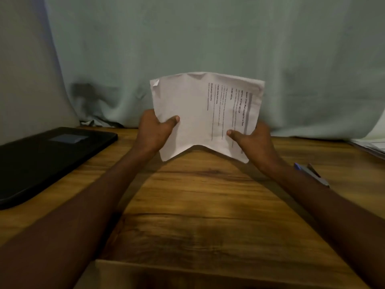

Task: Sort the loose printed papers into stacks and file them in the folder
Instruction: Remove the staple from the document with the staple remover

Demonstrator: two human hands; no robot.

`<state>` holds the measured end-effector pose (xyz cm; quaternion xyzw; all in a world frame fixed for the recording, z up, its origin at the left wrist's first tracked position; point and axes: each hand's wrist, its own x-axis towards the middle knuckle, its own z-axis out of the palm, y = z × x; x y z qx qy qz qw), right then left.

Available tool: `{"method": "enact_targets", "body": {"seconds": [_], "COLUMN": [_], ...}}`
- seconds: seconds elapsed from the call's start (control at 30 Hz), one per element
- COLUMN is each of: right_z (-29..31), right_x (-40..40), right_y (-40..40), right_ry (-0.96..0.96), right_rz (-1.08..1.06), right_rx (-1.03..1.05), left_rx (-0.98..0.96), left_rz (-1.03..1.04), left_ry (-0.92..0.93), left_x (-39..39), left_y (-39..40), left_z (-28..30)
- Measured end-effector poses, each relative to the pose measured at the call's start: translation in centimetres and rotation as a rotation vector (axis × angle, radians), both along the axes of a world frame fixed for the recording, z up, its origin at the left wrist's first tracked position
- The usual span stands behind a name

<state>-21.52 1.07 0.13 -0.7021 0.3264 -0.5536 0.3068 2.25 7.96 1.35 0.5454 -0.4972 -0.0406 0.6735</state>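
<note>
White printed paper (200, 113), headings "TASK GOAL", "INITIAL SCENE SETUP".

Two hands, left hand (153, 130) and right hand (255, 140); one printed sheaf (205, 113) at twelve o'clock; one black folder (48, 161) at nine; one pen (312, 174) at three; one wooden surface (198, 195).

I see two bare forearms entering from the lower left and lower right of the frame, with no sleeves on them as far as the picture reaches. The left hand (153, 132) and the right hand (255, 140) are also bare, with short nails on both thumbs.
</note>
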Motion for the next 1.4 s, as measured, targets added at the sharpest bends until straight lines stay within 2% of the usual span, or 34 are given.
{"method": "enact_targets", "body": {"seconds": [0.1, 0.2, 0.33, 0.5, 0.6, 0.73, 0.9, 1.03, 1.1, 1.23, 1.33, 1.4], "right_z": [-0.2, -1.3, -1.2, -1.9, -1.9, -2.1, -2.0, -1.4, -0.9, -1.1, -1.2, -1.3], "right_x": [0.4, 0.8, 0.5, 0.3, 0.1, 0.1, -0.3, -1.4, -1.9, -2.4, -2.9, -3.3], "right_y": [0.1, -0.4, -1.1, -1.5, -1.6, -1.6, -1.8, -2.7, -3.1, -4.0, -4.1, -4.4], "right_ry": [0.096, 0.158, 0.133, 0.136, 0.100, 0.143, 0.140, -0.124, -0.205, -0.247, -0.228, -0.234], "right_rz": [-0.080, -0.081, -0.113, -0.115, -0.088, -0.106, -0.071, 0.061, 0.127, 0.179, 0.231, 0.257], "right_rx": [-0.110, -0.011, 0.006, 0.093, 0.097, 0.113, 0.192, 0.378, 0.452, 0.543, 0.618, 0.650], "left_rx": [0.009, 0.080, 0.050, 0.097, 0.059, 0.089, 0.125, 0.106, 0.167, 0.378, 0.497, 0.485], "left_rz": [0.028, 0.061, 0.094, 0.113, 0.103, 0.115, 0.067, -0.006, -0.122, -0.421, -0.484, -0.489], "left_ry": [-0.015, -0.105, -0.112, -0.226, -0.216, -0.223, -0.086, 0.105, 0.213, 0.443, 0.497, 0.558], "left_x": [-0.2, -0.5, -1.1, -1.2, -1.0, -0.8, -0.5, 0.6, 1.7, 2.9, 3.3, 3.8], "left_y": [-0.1, -0.2, -0.1, -0.3, -0.3, -0.5, -0.3, -0.1, -0.1, 0.2, 0.2, 0.3], "left_z": [-0.2, -1.0, -0.8, -1.4, -1.5, -1.6, -1.8, -0.8, -0.7, -1.7, -1.8, -1.7]}}
